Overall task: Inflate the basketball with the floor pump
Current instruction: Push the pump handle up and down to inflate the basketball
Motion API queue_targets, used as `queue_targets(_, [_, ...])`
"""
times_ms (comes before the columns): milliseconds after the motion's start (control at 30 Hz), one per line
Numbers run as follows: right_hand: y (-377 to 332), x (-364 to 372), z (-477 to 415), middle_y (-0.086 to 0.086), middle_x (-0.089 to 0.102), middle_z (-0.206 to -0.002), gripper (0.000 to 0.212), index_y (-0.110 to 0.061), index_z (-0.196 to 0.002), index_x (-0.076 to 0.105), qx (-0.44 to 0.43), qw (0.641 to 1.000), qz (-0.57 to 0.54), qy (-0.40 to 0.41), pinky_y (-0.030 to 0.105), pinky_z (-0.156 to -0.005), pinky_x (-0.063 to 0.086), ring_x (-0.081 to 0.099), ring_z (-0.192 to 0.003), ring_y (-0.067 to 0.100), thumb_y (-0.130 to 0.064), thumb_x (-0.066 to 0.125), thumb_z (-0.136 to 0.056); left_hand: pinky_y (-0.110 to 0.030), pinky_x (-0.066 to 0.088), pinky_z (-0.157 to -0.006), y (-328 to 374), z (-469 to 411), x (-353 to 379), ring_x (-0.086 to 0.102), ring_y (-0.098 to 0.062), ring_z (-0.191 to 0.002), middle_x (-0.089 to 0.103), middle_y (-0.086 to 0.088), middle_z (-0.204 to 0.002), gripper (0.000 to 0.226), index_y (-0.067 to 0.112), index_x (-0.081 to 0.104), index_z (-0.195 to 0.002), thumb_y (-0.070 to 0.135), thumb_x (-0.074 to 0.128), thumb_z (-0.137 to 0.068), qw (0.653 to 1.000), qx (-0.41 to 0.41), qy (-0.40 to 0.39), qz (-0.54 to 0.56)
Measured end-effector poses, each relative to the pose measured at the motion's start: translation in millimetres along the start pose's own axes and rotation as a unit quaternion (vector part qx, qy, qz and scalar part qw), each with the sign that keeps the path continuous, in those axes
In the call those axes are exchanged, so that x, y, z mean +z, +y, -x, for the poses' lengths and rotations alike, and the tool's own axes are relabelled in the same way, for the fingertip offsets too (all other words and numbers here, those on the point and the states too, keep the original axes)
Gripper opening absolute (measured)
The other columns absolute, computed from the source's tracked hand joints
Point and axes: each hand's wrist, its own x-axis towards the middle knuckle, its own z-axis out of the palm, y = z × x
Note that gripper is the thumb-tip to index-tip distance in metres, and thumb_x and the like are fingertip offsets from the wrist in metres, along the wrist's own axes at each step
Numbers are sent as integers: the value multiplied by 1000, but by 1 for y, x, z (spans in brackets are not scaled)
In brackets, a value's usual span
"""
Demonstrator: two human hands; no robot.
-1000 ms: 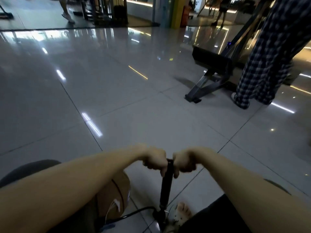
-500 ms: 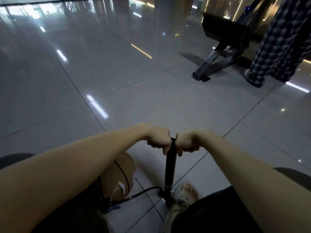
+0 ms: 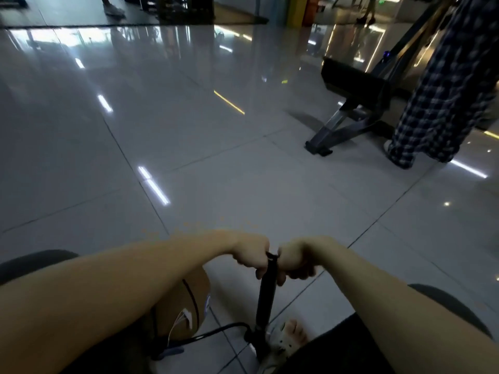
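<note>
A: Surroundings first. Glossy grey tiled floor (image 3: 243, 163), ceiling lights reflected in streaks. Upper right, a dark exercise bench (image 3: 351, 103) on a metal frame, well apart from the hands. Beside it, a bystander's checked trouser legs (image 3: 442, 98).

B: And the wearer?

A: Both bare forearms reach forward from the bottom corners. Dark shorts cover the knees at either edge of the view.

B: Task items?

A: Basketball (image 3: 186, 306), tan with black seams, sits on the floor low and left of centre, partly hidden under the left forearm. Floor pump (image 3: 266, 300) stands upright just right of the ball, black barrel, base on the tile. A black hose (image 3: 216, 330) curves from the pump base toward the ball; the connection point is too dark to make out.

B: Grip?

A: Left hand (image 3: 252, 259) and right hand (image 3: 295, 261) each wrapped closed around one side of the pump's handle, knuckles up, nearly touching across the shaft.

B: Anything smaller?

A: A foot in a pale sandal (image 3: 287, 337), right against the pump base.
</note>
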Motion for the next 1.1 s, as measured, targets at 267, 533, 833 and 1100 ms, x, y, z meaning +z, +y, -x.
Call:
queue_targets(267, [-7, -84, 103, 0, 29, -58, 18, -15, -77, 53, -69, 993, -58, 73, 27, -49, 15, 20, -51, 15, -7, 64, -88, -31, 20, -52, 41, 63, -123, 29, -16, -47, 37, 2, -53, 22, 14, 58, -68, 9, 73, -85, 999, 1, -1, 51])
queue_targets(533, [-3, -9, -9, 7, 43, -65, 9, -9, -80, 58, -40, 996, 8, 74, 30, -55, 34, 37, -54, 21, -8, 66, -85, -29, 29, -49, -8, -12, -17, 35, -20, -44, 44, -2, -49, 21, 10, 62, -61, 8, 75, -78, 997, -41, -47, 46])
queue_targets(833, [-1, 40, -33, 9, 46, -64, 19, -8, -75, 54, -41, 996, 43, 71, 28, -50, 36, 41, -53, 20, -6, 62, -93, -33, 36, -56, -15, -22, 44, 41, -26, -56, 51, -8, -59, 24, 10, 61, -60, 17, 76, -78, 998, -43, -25, 36])
queue_targets(1100, [-10, -28, 55, -1, 30, -50, 16, -14, -79, 51, -36, 998, -4, 50, 21, -48, 20, 23, -42, 14, -10, 62, -91, -30, 29, -49, 24, 48, -51, 35, -18, -44, 43, 0, -48, 31, 12, 56, -63, 15, 75, -88, 999, -39, -19, 24])
